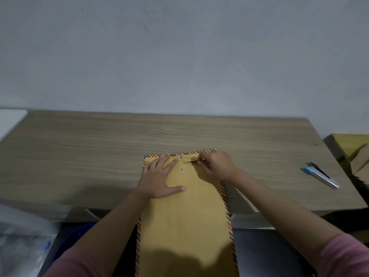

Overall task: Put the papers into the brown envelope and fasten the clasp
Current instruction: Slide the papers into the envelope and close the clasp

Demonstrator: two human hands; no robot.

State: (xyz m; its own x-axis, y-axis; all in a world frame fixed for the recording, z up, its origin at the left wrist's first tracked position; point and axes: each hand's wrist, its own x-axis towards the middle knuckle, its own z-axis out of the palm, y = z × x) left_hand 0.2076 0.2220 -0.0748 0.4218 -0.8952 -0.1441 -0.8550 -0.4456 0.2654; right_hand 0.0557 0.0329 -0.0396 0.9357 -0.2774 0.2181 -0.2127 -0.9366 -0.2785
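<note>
Head cam: brown envelope lies flat on desk, near end overhanging the front edge. Left hand splayed flat, pinning the flap; right hand pinching the clasp string beside the top eyelet. Paper's light, floppy, likely slides, so keep it pinned. Stapler well clear at right.

My left hand lies flat, palm down, fingers spread toward the far side, thumb out to the right. My right hand is curled, fingertips pinched together, pointing left.
</note>
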